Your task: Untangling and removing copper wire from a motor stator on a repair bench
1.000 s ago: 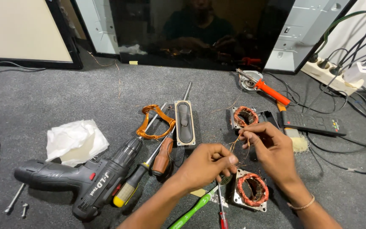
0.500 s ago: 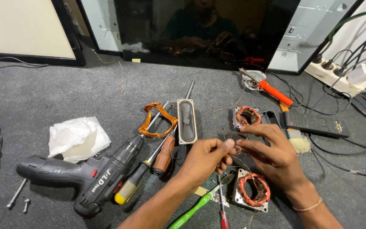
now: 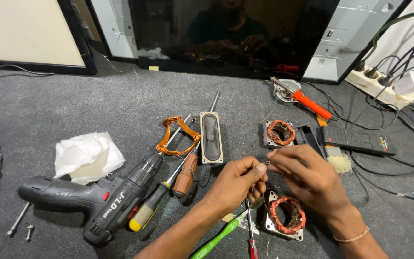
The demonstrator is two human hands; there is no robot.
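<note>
Left hand: the left hand (image 3: 238, 182) is curled, thumb and forefinger pressed together at the tips, just where they meet the other hand.
Right hand: the right hand (image 3: 307, 175) comes in from the other side, its fingertips (image 3: 273, 165) pinched close and touching or nearly touching those of the left.
Grip: both pinches are closed on something very thin between them, probably a strand of copper wire; it is too fine to make out for sure.
Below the grip: a motor stator (image 3: 286, 216) with a copper-coloured winding in a square metal frame lies on the grey mat (image 3: 49, 110), just under the right hand.
Toward the person from the grip: a red-handled tool (image 3: 251, 235) and a green-handled screwdriver (image 3: 219, 240) lie side by side under the left wrist.
Beyond the grip: a second stator (image 3: 280, 133) sits in a black housing, with a black remote control (image 3: 358, 140) beside it on the right-hand side.
Left of the grip: a narrow oblong speaker (image 3: 211, 138), a loose copper coil (image 3: 177, 135), a brown-handled screwdriver (image 3: 186, 175) and a black-and-yellow screwdriver (image 3: 152, 206) lie close together.
Farther left: a black cordless drill (image 3: 92, 199) lies on its side, touching a crumpled white tissue (image 3: 88, 154).
Far beyond, right: an orange-handled tool (image 3: 305, 100) and a white power strip (image 3: 384, 86) with plugs.
</note>
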